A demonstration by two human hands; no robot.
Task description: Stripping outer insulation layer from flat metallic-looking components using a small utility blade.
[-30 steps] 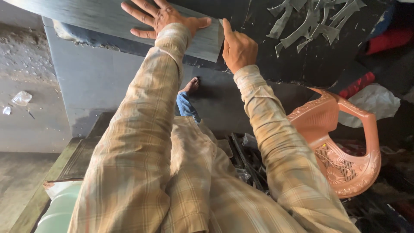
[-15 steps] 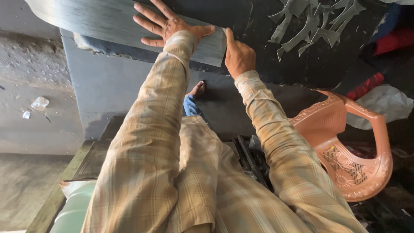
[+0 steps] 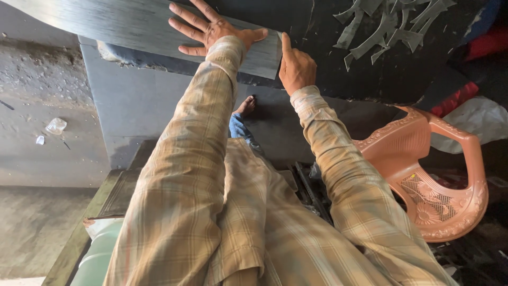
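sheet (image 3: 132, 24): grey, brushed streaks
sleeves (image 3: 185, 175): beige and tan plaid
chair (image 3: 439, 175): terracotta pink, floral openwork
scraps (image 3: 391, 26): grey on black
floor (image 3: 37, 95): grey

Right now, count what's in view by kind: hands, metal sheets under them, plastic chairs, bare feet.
Hands: 2, left hand flat on the sheet, right hand at its end
Grey metal sheet: 1
Orange plastic chair: 1
Bare foot: 1
Total: 5
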